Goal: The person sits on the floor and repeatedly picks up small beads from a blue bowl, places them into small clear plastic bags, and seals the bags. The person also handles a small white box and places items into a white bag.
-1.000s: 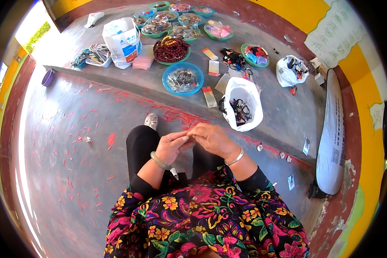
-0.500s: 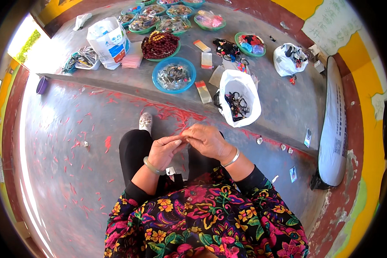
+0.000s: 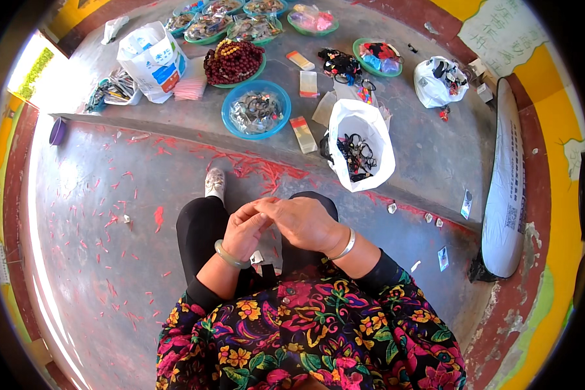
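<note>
Over my lap, my left hand and my right hand meet at the fingertips. The fingers of both are closed together, and whatever they pinch is hidden or too small to make out. The right hand's back covers part of the left fingers. Beyond them on the raised step stands an open white bag with dark cord-like pieces inside. To its left sits a blue bowl of small clear-wrapped items. A narrow yellow-and-white box lies between the two.
Red scraps are strewn along the step's foot and the left floor. Farther back are a bowl of dark red beads, a tall white bag, and a green bowl. A long grey-white wrapped bundle leans at the right wall.
My right hand has turned and slid slightly left over the left fingertips, hiding more of them. The view has shifted a little, so the bowls appear higher and farther left.
</note>
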A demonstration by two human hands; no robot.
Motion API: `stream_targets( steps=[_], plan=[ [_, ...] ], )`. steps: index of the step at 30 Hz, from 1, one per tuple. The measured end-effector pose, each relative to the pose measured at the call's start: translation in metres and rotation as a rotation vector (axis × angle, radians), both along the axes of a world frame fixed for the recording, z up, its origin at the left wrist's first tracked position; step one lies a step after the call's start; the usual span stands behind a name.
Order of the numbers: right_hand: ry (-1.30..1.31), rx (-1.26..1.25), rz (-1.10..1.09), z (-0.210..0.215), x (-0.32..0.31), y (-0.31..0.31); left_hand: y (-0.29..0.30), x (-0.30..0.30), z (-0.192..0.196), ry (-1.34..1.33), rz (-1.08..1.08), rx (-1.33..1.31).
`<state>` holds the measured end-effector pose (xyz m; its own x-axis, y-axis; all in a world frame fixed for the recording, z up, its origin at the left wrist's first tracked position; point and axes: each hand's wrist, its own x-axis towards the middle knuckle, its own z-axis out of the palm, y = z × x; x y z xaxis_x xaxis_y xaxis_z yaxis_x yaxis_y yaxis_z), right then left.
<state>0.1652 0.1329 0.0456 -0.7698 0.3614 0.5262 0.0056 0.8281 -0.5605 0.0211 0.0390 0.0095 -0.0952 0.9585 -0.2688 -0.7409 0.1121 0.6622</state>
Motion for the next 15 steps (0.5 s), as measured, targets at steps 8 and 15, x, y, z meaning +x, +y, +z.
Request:
stream_targets(
  steps=[8,15],
  plan=[
    [-0.088,0.099,-0.014,-0.008,-0.007,-0.007,0.002,-0.003,-0.006,0.178,0.065,0.0],
    [-0.035,-0.005,0.02,-0.004,0.0,0.004,0.0,-0.003,-0.012,0.348,0.136,-0.095]
  ],
)
